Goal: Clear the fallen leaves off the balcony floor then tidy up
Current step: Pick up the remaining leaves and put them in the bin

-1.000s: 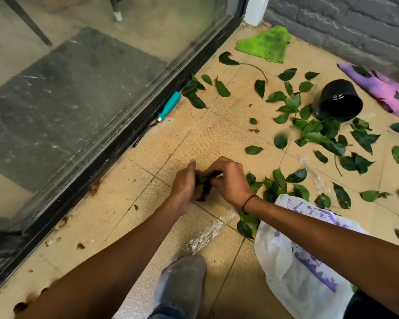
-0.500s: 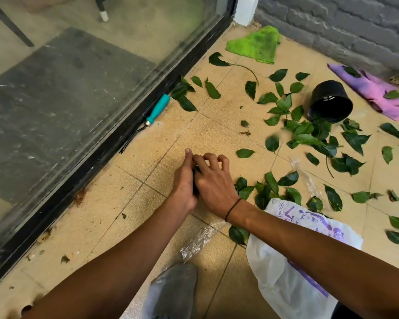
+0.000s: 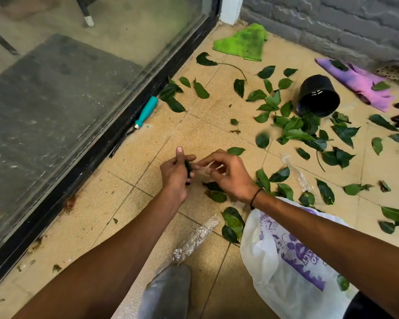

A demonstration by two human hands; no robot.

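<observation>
The balcony floor is beige tile with thin grout lines. Green leaves lie scattered across its middle and right side. A black pot lies tipped over near the far wall, beside a purple cloth. A green cloth sits in the far corner. A teal-handled tool rests along the left edge. A white plastic bag and a crumpled clear wrapper lie at the near edge.
</observation>
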